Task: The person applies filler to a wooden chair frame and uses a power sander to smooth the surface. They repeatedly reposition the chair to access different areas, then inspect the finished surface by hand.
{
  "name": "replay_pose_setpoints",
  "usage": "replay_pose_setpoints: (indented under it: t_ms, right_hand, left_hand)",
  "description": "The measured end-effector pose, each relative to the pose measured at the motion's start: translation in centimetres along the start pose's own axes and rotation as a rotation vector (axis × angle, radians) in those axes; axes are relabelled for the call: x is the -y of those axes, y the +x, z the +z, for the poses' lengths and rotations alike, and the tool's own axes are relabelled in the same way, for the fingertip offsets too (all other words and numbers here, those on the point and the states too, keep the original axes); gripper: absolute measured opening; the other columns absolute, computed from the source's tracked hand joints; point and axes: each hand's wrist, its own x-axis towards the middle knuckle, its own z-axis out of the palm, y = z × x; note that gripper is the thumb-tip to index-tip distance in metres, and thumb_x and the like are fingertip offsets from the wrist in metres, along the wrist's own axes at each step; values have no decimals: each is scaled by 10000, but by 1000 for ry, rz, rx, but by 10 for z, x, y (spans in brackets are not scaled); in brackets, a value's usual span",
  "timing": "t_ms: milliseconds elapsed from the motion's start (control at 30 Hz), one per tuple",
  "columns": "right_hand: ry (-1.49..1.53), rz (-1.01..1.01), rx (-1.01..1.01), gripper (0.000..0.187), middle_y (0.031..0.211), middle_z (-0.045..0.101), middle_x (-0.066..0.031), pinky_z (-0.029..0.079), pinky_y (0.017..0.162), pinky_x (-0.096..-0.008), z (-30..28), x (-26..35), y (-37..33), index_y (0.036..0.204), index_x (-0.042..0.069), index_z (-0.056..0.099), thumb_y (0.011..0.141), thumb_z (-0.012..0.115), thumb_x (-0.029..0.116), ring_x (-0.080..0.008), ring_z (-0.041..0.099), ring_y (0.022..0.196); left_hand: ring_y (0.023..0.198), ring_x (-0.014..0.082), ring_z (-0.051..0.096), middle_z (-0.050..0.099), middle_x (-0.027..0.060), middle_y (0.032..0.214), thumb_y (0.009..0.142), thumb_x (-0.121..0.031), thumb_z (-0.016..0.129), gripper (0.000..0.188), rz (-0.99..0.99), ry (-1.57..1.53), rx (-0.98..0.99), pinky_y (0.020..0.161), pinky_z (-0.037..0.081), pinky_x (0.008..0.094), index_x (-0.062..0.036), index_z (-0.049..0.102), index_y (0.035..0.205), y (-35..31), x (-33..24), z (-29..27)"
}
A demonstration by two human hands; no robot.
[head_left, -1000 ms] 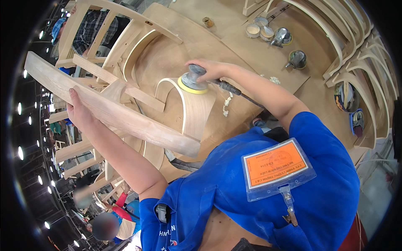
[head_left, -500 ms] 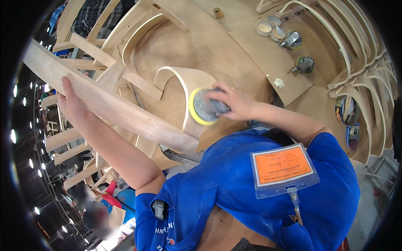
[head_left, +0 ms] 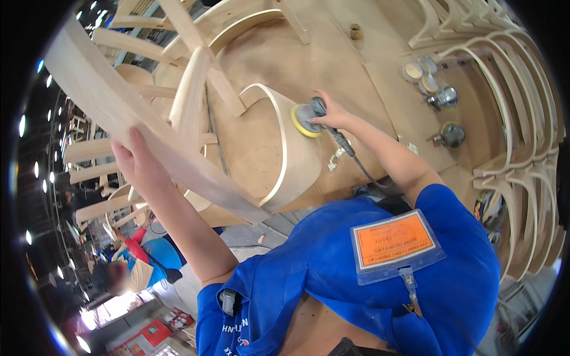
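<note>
My left hand (head_left: pixel 142 160) grips a long, pale wooden board (head_left: pixel 184 172), thumb on the near face and the other fingers mostly hidden behind it. The board slants across the left side and is joined to a wooden frame. Beyond its lower end stands a curved, bent-wood panel (head_left: pixel 303 169) with a pale edge. My right hand (head_left: pixel 333 114) is closed round a grey orbital sander (head_left: pixel 307 117) with a yellow pad and a dark hose. The pad is beside the far outer side of the curved panel; whether it touches is hard to tell.
On the brown-covered bench (head_left: pixel 350 77) stand two more sanders (head_left: pixel 454 135), several round discs (head_left: pixel 424 71) and a small cup (head_left: pixel 356 31). Curved wooden frames (head_left: pixel 504 101) are stacked at the right. A person in blue and red (head_left: pixel 157 255) is at the lower left.
The sander has moved up along the curved panel's outer side and turned, so its hose now shows. My view has shifted, with the board and panel further right. Both hands keep their holds.
</note>
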Motion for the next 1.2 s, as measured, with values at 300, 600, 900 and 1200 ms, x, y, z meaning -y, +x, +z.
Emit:
replay_pose_setpoints:
  t_ms: [300, 600, 900, 1200]
  right_hand:
    - [-753, 382, -172, 758, 1363, 357, -220, 473, 915, -458, -73, -54, -7, 1370, 216, 338, 721, 682, 29, -408, 531, 1115]
    - [-748, 511, -240, 759, 1426, 264, -211, 437, 965, -481, -87, -78, -13, 1376, 201, 335, 727, 697, 48, -446, 425, 1221]
    - [-1091, -80, 401, 688, 1377, 404, -148, 210, 1114, -497, 41, 7, 21, 1276, 133, 509, 684, 754, 384, -400, 243, 1348]
    - [-1196, -832, 1033, 602, 1045, 633, -69, 274, 1061, -471, 147, 40, 9, 973, 106, 688, 604, 734, 579, -249, 458, 1172]
  left_hand:
    - [621, 218, 619, 593, 136, 768, 801, -603, 613, 848, 26, -1, -32, 679, 543, 356, 82, 391, 1248, -124, 47, -95]
    - [883, 201, 529, 564, 155, 998, 838, -738, 357, 980, -126, 450, -226, 857, 414, 343, 87, 259, 1357, -219, 44, -117]
    - [1142, 276, 475, 608, 126, 1061, 873, -724, 229, 837, -313, 588, -161, 1040, 278, 434, 8, 550, 1120, -304, 68, -147]
    - [984, 242, 594, 655, 123, 943, 923, -596, 398, 660, -427, 459, -388, 861, 448, 375, 16, 639, 957, -327, 71, -151]
